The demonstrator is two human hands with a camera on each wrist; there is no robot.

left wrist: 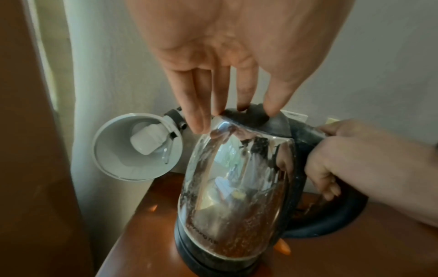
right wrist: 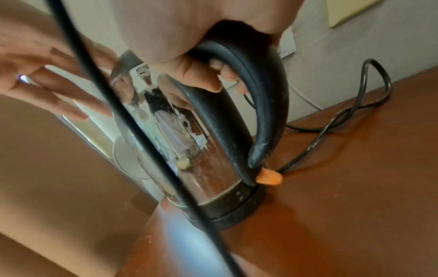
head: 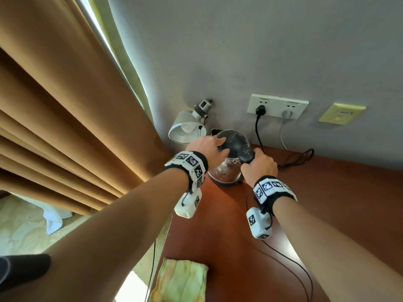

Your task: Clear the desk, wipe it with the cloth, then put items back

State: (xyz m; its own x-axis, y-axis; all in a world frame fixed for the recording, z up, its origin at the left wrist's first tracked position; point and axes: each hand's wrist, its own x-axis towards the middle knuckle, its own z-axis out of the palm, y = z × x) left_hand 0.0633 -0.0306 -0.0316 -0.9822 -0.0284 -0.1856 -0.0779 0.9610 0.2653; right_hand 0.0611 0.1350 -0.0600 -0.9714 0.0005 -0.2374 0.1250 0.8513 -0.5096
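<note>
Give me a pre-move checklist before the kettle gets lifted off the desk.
1. Right hand grip on kettle handle: ok, fingers curl round it.
2. Left hand steadying: ok, straight fingertips touch the lid.
3. Kettle seated on its base: looks seated, though the left wrist view shows a tilt; cannot tell.
4. Black cord unplugged: not ok, its plug is in the wall socket; slack lies looped on the desk.
5. Lamp clearance: not ok, the shade sits close beside the kettle.
6. Cloth ready: ok, on the desk's near edge.
</note>
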